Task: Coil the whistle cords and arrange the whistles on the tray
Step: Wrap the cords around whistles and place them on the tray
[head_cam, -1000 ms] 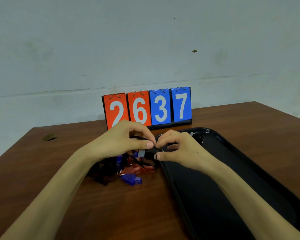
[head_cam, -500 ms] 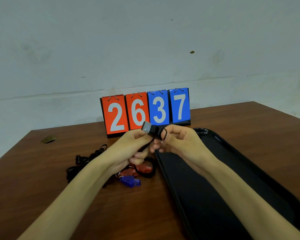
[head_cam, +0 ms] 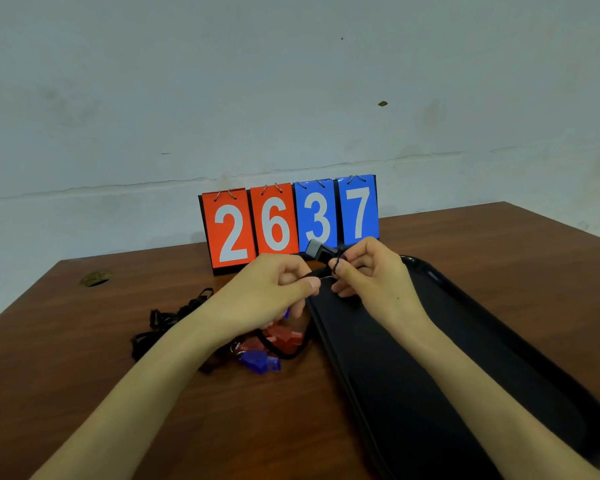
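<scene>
Whistle up, coiling under way: a person holds a black whistle (head_cam: pixel 321 250) in front of the flip scoreboard (head_cam: pixel 288 223) reading 2637, above the far left corner of the black tray (head_cam: pixel 430 271). 1 second ago both hands were low over the heap beside the tray's edge. Now they are raised, and the whistle's black cord (head_cam: pixel 334 265) shows a small loop at the right hand (head_cam: pixel 374 282). That hand's fingers (head_cam: pixel 355 259) are curled round the whistle's end and the cord.

The left hand (head_cam: pixel 267 296) is clenched on the same cord, pinching it between thumb and forefinger just beside the right hand. Below it, a slack bend of black cord lies on the surface (head_cam: pixel 84 393).

The lift suggests that winding of this cord has only begun; how many turns are made cannot be told. Arranging on the tray looks barely started, if at all, and the tray's far corner is hidden behind the right hand.

A red whistle (head_cam: pixel 284 336) and a blue whistle (head_cam: pixel 258 360) lie on the surface under the left wrist, just beside the tray. A tangle of black cords (head_cam: pixel 167 327) lies to their left, apparently yet to be handled.
</scene>
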Demonstrator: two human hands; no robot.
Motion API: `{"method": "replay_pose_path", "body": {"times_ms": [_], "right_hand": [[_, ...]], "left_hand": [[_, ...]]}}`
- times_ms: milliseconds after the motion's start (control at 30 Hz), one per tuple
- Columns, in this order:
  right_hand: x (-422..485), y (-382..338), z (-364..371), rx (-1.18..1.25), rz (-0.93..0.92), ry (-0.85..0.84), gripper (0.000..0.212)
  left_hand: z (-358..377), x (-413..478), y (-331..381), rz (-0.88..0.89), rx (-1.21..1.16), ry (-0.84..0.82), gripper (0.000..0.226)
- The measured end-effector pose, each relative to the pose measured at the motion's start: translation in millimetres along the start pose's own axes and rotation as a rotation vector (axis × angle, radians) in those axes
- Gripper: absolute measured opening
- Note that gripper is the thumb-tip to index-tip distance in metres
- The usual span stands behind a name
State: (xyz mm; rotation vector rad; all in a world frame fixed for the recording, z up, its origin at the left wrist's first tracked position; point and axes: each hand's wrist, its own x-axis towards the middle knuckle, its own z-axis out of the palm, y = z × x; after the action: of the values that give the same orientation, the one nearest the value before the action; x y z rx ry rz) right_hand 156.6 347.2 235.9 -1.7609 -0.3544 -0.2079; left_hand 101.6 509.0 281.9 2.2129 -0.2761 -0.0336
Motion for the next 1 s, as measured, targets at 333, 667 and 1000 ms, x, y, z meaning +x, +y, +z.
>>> {"method": "replay_pose_path", "body": {"times_ms": [333,667,1000], "right_hand": [[-7,-11,0,-0.011,-0.062,-0.436,0.005],[-12,-20,-4,0.368,0.073,-0.665,0.002],[-4,-15,-7,0.722,0.143,-0.310,0.011]], "left_hand": [[-29,-2,-1,0.150,0.142,0.162,0.012],[-20,1,-8,-0.006,-0.221,0.087,0.020],[1,3,-11,-0.064,-0.352,-0.043,0.032]]}}
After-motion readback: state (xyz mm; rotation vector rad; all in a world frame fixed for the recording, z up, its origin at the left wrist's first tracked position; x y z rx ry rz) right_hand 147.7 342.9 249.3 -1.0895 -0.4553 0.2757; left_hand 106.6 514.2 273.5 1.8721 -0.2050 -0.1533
